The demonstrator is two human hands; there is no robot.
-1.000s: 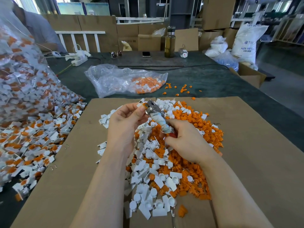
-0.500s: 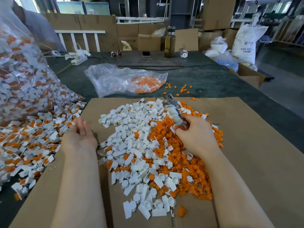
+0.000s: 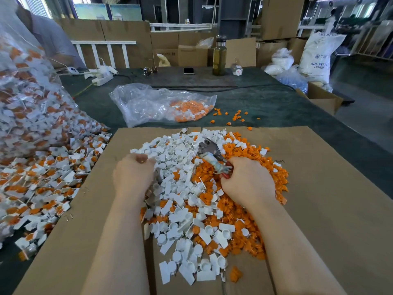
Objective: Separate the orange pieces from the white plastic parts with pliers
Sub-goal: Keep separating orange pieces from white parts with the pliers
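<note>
A mixed heap lies on the cardboard sheet (image 3: 319,209): white plastic parts (image 3: 176,158) mostly on its left and near side, orange pieces (image 3: 244,209) mostly on the right. My right hand (image 3: 248,182) rests on the orange side and grips the handles of the pliers (image 3: 209,150), whose metal jaws point up and away over the heap. My left hand (image 3: 134,173) sits at the heap's left edge, back upward, fingers curled. Its fingertips pinch a small part with an orange piece (image 3: 141,159) in it, a short way left of the jaws.
Unseparated white-and-orange parts (image 3: 42,177) spill from a big clear bag (image 3: 27,103) on the left. A smaller bag (image 3: 159,103) with orange pieces lies beyond the cardboard. Farther back are a bottle (image 3: 219,56), phone (image 3: 188,70), power strip (image 3: 102,78), and a seated person (image 3: 49,39).
My left hand left the pliers' jaws, reached out open to the unseparated pile on the left, and has come back curled round a part. The pliers shifted right, then tilted slightly back.
</note>
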